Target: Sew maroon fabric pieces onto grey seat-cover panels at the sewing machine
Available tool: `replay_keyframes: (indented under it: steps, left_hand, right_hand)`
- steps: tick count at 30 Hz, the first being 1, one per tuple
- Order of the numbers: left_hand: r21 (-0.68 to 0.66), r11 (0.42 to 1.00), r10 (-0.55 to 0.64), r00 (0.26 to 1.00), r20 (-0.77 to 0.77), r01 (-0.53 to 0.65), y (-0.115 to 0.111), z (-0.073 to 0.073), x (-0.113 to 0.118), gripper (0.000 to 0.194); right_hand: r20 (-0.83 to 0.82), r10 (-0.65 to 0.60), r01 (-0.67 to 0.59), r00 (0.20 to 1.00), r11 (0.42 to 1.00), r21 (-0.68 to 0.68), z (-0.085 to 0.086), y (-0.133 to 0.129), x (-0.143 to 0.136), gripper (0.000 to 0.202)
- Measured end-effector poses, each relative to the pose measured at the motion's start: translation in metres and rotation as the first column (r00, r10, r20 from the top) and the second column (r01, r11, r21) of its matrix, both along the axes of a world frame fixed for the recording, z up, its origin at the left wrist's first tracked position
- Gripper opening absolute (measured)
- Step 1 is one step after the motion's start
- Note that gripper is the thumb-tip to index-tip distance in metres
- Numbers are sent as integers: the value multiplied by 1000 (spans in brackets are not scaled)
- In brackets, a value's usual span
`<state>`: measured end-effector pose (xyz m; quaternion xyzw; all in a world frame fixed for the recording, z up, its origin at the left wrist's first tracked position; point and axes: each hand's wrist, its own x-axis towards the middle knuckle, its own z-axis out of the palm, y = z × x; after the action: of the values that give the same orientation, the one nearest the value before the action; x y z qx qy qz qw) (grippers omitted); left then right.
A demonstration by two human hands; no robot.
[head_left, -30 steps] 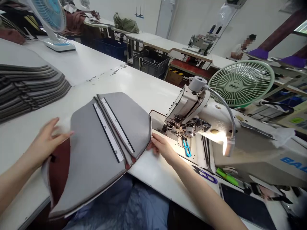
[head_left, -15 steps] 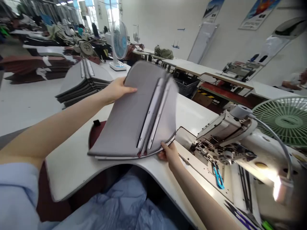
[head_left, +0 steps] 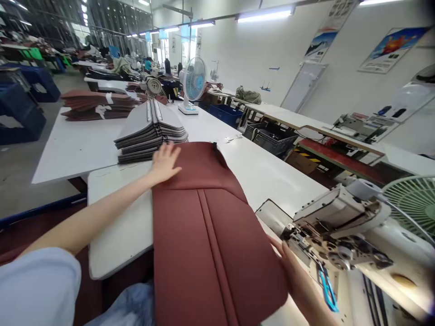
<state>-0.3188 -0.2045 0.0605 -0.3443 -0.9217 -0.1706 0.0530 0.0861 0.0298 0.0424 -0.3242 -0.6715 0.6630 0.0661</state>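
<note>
A maroon padded cover panel (head_left: 190, 226) lies face up before me, with a double seam running down its middle and another seam across its upper part. My left hand (head_left: 166, 164) is open at the panel's upper left edge, fingers spread. At its right edge my right hand (head_left: 295, 267) touches the panel with fingers stretched out and apart. Just past my left hand stands a stack of grey-backed panels (head_left: 152, 129), folded up along their middles. A small black tab (head_left: 215, 146) shows at the panel's top right corner.
A sewing machine (head_left: 336, 226) stands close on the right, with blue-handled thread snips (head_left: 326, 290) by it. A green fan (head_left: 414, 208) is behind it. Further off are a white fan (head_left: 194, 81), tied maroon bundles (head_left: 98, 106) and a dark crate (head_left: 272, 138).
Half a second ago both hands held a panel with its grey back showing; now a maroon face is up. My left hand has loosened and spread. The view has tilted up and left.
</note>
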Motion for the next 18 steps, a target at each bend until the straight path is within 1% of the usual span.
replay_keyframes:
  steps: [1, 2, 3, 4, 5, 6, 7, 8, 9, 10, 11, 12, 13, 14, 15, 16, 17, 18]
  left_hand:
    - [158, 969, 192, 981, -7, -188, -10, -15, -14, 85]
    - [256, 922, 292, 956, 37, -291, -20, -26, -26, 88]
    - [312, 887, 334, 939, 74, -340, -28, -34, -36, 84]
    - [352, 867, 336, 936, 109, -352, -33, -38, -44, 76]
    - [368, 871, 299, 946, 127, -325, -37, -39, -51, 65]
    - [386, 877, 256, 958, 127, -285, -40, -37, -57, 53]
    - [419, 873, 224, 968, 115, -252, -44, -31, -63, 44]
    - [456, 860, 210, 973, 94, -230, -50, -23, -70, 39]
    - [501, 837, 220, 974, 62, -221, -60, -11, -77, 39]
    - [546, 808, 250, 968, 21, -221, -76, 2, -85, 42]
    - [589, 773, 304, 953, -17, -236, -98, 17, -94, 47]
    - [647, 724, 370, 926, -73, -238, -127, 32, -101, 51]
    - [686, 686, 430, 896, -115, -241, -161, 47, -106, 57]
    - [708, 653, 492, 861, -128, -269, -201, 59, -108, 61]
    - [730, 617, 556, 819, -139, -295, -244, 69, -104, 67]
    - [727, 627, 575, 796, -189, -280, -287, 77, -96, 73]
    - [694, 668, 575, 779, -250, -270, -328, 82, -83, 80]
    - [600, 755, 510, 811, -285, -263, -366, 84, -65, 84]
  right_hand:
    - [-2, -16, 16, 1000, 999, -44, -3, -2, 9, 82]
    - [-16, -20, 19, 1000, 999, -51, -7, -5, 16, 86]
    - [-39, 4, -5, 999, 1000, -10, -10, -10, 20, 88]
    - [-57, 64, -60, 996, 996, 70, -13, -16, 23, 84]
    - [-61, 143, -131, 988, 978, 161, -14, -22, 23, 76]
    - [-46, 219, -201, 975, 948, 246, -15, -30, 22, 66]
    - [-16, 286, -267, 958, 910, 319, -15, -40, 20, 57]
    - [15, 341, -321, 940, 868, 378, -15, -50, 15, 51]
    - [31, 386, -362, 922, 828, 429, -14, -62, 8, 47]
    - [30, 432, -393, 901, 786, 476, -14, -75, 0, 45]
    - [15, 484, -420, 875, 743, 521, -15, -90, -11, 45]
    - [-19, 546, -444, 837, 699, 561, -16, -106, -24, 47]
    - [-55, 611, -467, 790, 657, 591, -17, -124, -39, 50]
    - [-95, 663, -479, 743, 626, 616, -20, -144, -55, 53]
    - [-137, 710, -491, 691, 600, 632, -22, -166, -71, 56]
    - [-173, 758, -512, 629, 572, 641, -25, -190, -86, 59]
    - [-197, 807, -546, 556, 534, 646, -28, -215, -101, 63]
    - [-183, 863, -601, 472, 466, 649, -32, -241, -113, 67]
